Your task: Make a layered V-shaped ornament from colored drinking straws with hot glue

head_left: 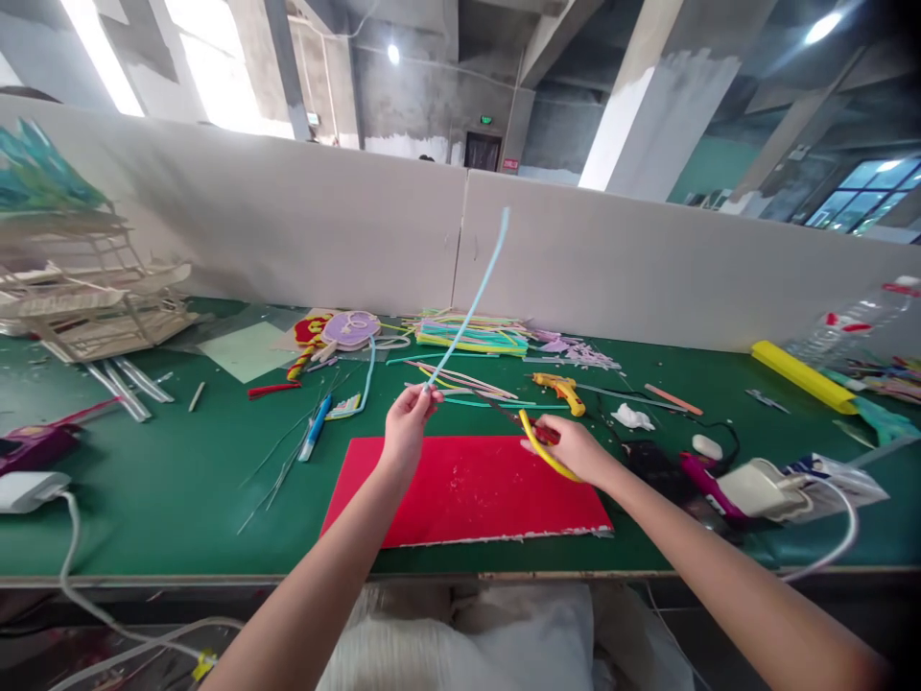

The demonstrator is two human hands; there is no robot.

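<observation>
Left hand (410, 424) has the bottom end of a blue strip (472, 309) pinched, the rest sticking up above the table (179, 509). Right hand (572, 449)'s wrapped around what look like scissors (548, 434), over the red board (460, 494)'s right side. Glue gun (561, 392)'s lying just past that hand, strip pile (471, 338) further back.
</observation>
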